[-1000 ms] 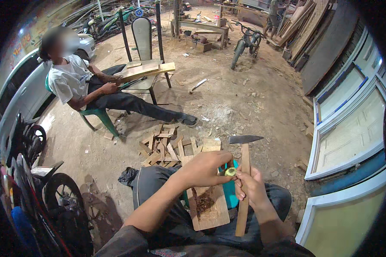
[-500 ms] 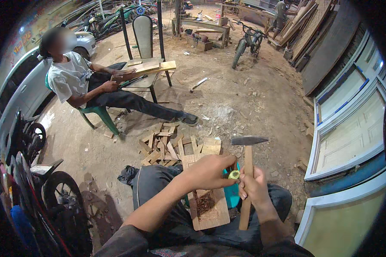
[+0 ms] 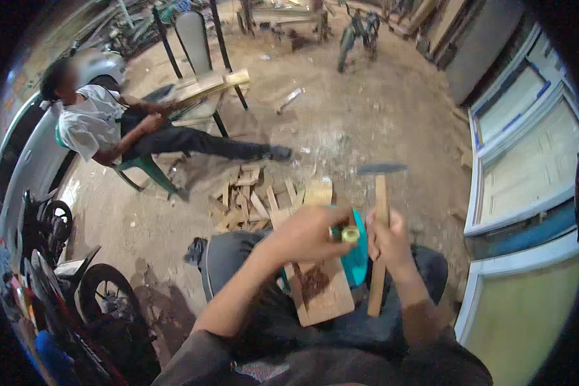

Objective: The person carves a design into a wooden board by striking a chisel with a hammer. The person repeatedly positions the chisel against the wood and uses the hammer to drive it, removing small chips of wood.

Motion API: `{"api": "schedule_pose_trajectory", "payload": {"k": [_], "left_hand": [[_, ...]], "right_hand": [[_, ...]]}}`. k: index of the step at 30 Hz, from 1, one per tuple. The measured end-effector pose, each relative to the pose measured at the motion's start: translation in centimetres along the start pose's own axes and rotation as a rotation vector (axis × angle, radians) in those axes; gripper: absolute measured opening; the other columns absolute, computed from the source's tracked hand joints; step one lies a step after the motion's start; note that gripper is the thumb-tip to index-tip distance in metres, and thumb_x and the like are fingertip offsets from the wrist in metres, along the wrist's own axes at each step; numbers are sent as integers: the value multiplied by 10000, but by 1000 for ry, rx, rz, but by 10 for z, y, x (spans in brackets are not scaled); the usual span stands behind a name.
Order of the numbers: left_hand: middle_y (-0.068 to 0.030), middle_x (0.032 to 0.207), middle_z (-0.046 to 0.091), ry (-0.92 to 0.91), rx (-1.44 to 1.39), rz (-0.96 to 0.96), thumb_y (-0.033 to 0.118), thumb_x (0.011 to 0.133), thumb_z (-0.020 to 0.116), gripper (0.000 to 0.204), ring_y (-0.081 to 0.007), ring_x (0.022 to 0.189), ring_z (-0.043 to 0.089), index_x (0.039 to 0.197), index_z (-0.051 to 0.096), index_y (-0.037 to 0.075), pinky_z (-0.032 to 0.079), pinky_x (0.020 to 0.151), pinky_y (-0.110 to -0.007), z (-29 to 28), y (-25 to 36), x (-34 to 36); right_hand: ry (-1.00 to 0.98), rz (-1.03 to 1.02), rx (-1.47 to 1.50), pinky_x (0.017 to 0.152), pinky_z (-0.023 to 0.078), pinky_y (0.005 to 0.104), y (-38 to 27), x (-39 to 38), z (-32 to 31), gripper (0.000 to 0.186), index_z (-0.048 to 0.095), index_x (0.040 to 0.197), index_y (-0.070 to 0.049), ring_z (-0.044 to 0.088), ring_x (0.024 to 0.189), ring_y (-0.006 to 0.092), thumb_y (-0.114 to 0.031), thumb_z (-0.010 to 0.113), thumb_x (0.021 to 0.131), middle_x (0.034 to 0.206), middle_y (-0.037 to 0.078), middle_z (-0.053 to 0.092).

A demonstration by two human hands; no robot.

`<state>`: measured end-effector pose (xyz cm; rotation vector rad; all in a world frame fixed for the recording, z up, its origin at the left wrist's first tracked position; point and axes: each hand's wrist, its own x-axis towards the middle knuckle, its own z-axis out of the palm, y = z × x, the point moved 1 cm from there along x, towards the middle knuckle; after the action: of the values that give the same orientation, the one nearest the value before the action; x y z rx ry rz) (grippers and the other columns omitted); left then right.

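My left hand (image 3: pixel 309 235) is closed around a yellow-green, round-ended tool handle (image 3: pixel 350 234); the rest of that tool is hidden by my fingers. Upright in my right hand (image 3: pixel 390 235) is a hammer (image 3: pixel 381 193), gripped by its wooden handle, its dark metal head pointing away from me. Below my left hand a wooden board (image 3: pixel 331 305) rests across my lap, with a rough, dark reddish hollow and loose chips on it. A turquoise plastic thing (image 3: pixel 359 257) shows beside the board, between my legs.
Wood offcuts (image 3: pixel 244 199) lie heaped ahead of my knees. At the left, a person (image 3: pixel 96 122) sits on a green chair by another chair (image 3: pixel 196 45) bearing planks (image 3: pixel 206 87). Motorbikes (image 3: pixel 106 289) stand near left; white-framed panels (image 3: pixel 521 186) lean at right.
My hands have drawn apart: the right one, with the hammer, has shifted up and right, away from the tool handle. The whole view has tilted slightly.
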<state>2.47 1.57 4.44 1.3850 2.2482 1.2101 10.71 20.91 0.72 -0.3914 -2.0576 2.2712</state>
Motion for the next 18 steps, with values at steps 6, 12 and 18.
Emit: {"api": "schedule_pose_trajectory", "payload": {"k": [6,12,18], "left_hand": [[-99,979,703,63,-41,-106,187,791,721,319,-207,864,688,1071,677,42,554,708,-313,-15,-9,-1],[-58,984,702,38,-172,-191,163,821,699,291,-149,864,667,1086,653,54,539,726,-295,-7,-9,6],[-23,976,699,25,-230,-226,185,805,758,306,-116,873,652,1056,640,56,512,709,-272,1,-15,4]], "right_hand": [[107,-14,41,342,349,255,-5,6,-6,168,566,888,-33,434,357,83,-188,607,936,548,-10,475],[327,-15,-64,320,322,236,-17,23,-30,262,514,833,-67,394,347,69,-269,624,957,568,-8,453],[268,-2,46,319,322,232,-22,11,-27,183,573,897,-12,406,348,66,-174,654,917,575,-3,476]]}}
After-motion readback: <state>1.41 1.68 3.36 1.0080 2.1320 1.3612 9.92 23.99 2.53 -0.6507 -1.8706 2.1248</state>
